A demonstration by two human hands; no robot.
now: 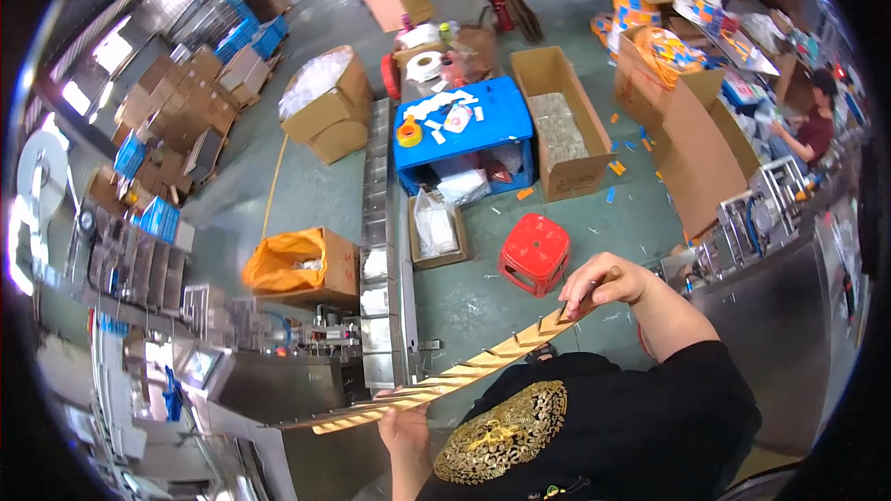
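Observation:
A long pale wooden strip [464, 374] slants across in front of me, rising toward the right. Several thin dark pins, spaced along its length, stick out of it. Near its lower left end my left hand [406, 425] is closed around it from below. My right hand [605, 284] grips the upper right end, its fingers curled over the wood and partly hiding that tip. A small brown end shows beside the right fingers; I cannot tell whether it is a pin or the strip.
A red plastic stool [535, 253] stands just beyond the strip. Ahead is a blue crate [464, 134] with tape and papers on top, beside a metal conveyor [379, 223]. Open cartons [571, 172] stand around, and scraps litter the floor. A co-worker [815, 130] sits at the far right.

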